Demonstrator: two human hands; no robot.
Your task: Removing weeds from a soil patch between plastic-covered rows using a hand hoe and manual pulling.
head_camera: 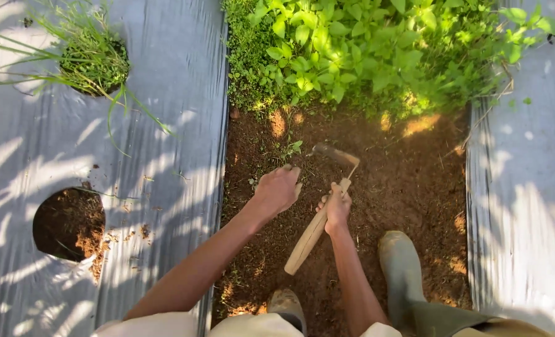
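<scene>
Soil at frame centre is where I see my right hand (336, 209) clenched round the wooden-handled hoe (318, 218), blade forward toward the weeds (352, 50), while my left hand (278, 190) rests loosely curled, empty, on dirt for balance.

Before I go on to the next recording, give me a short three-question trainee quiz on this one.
1. True or false: the right hand grips the wooden handle of the hoe.
2. Where is the left hand? A) on the plastic sheet B) down on the bare soil beside a small weed C) on a boot
3. Fill in: the round hole in the left plastic sheet shows only ____.

Key: 1 true; 2 B; 3 soil.
</scene>
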